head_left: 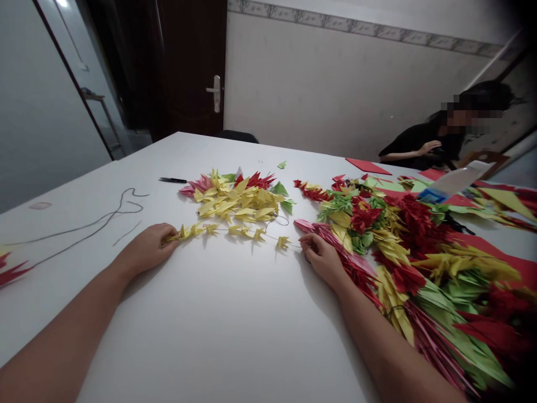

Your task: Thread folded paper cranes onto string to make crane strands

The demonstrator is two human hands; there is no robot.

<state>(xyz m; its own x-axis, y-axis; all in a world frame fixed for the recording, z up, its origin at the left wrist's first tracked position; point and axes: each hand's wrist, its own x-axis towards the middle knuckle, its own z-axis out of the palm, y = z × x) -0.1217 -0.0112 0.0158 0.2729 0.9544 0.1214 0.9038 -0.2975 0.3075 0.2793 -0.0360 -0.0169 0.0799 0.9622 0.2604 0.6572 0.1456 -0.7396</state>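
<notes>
A string of yellow paper cranes lies stretched across the white table, its small birds spaced along a thin thread. The left hand is at the string's left end, with its fingers curled narrowly around the last cranes, holding them. The right hand is just past the other end, its fingers drawn close together beside the thread's tail and touching a bundle of pink cranes; whether they grip the thread, I cannot tell. Just above the string sits a heap of yellow cranes, with red, pink and green ones at its edges. To the right, long strands of red, yellow, green and pink cranes spread over the table beneath the right forearm. Further along lies a clear plastic packet with a blue label too small to read. A black pen lies beyond the left hand, near a loose grey cord. A sheet of red paper lies at the far edge, and a seated person in black is past the table's far corner.
</notes>
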